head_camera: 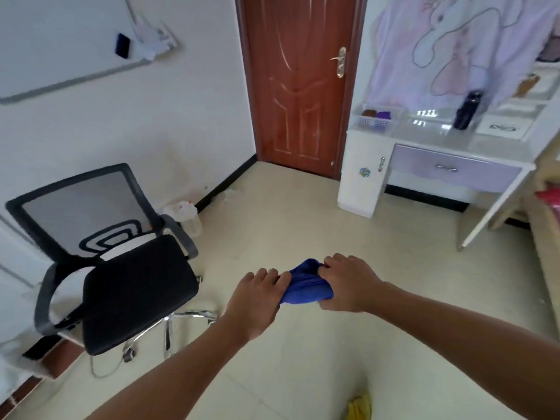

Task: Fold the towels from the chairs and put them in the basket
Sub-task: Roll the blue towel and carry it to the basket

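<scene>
Blue towel (306, 283) between both hands

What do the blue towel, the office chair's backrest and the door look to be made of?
Blue towel: soft cloth, probably microfibre or terry; it bunches and creases between left hand and right hand.
Chair backrest: see-through mesh in a black frame, likely plastic.
Door: reddish-brown wood or veneer, glossy, with carved panels.

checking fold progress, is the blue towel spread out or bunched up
Bunched up: the blue towel is a compact wad gripped between the left hand and right hand, in mid-air above the floor.
</scene>
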The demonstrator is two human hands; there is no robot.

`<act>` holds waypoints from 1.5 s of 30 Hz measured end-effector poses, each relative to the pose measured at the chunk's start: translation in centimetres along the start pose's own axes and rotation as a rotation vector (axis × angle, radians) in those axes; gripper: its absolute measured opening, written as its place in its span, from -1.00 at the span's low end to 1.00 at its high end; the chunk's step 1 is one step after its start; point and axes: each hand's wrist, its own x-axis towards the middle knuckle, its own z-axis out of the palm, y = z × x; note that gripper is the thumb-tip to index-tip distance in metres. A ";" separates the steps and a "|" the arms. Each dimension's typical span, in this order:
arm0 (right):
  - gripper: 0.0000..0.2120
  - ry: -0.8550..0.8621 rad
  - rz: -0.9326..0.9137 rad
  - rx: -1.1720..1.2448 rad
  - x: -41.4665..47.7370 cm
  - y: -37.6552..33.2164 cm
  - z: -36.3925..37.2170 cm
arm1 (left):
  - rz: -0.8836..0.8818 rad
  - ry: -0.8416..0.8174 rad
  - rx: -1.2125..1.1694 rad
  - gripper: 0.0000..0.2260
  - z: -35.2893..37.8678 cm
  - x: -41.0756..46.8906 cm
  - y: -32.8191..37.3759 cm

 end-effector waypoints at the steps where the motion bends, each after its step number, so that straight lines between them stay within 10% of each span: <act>1: -0.54 0.013 0.021 -0.009 0.6 1.9 -0.2 | -0.001 -0.035 -0.012 -0.54 0.2 2.0 -0.5; 12: -0.64 0.253 0.018 0.112 8.7 24.3 0.9 | -0.116 -0.162 -0.334 -0.62 2.9 27.7 -3.0; 19: -0.10 0.145 0.159 0.013 14.1 32.0 0.8 | 0.028 -0.105 -0.293 -0.77 4.0 40.2 -3.7; 25: -0.70 0.242 0.176 -0.030 21.6 40.5 2.2 | 0.179 -0.080 -0.201 -0.76 7.0 52.1 -6.4; 33: -0.60 0.174 0.261 -0.021 31.6 54.8 0.8 | 0.262 -0.136 -0.412 -0.58 10.8 70.0 -10.6; 45: -0.61 0.082 0.636 0.611 38.4 74.5 1.3 | 0.172 -0.406 -0.747 -0.76 15.1 92.3 -9.4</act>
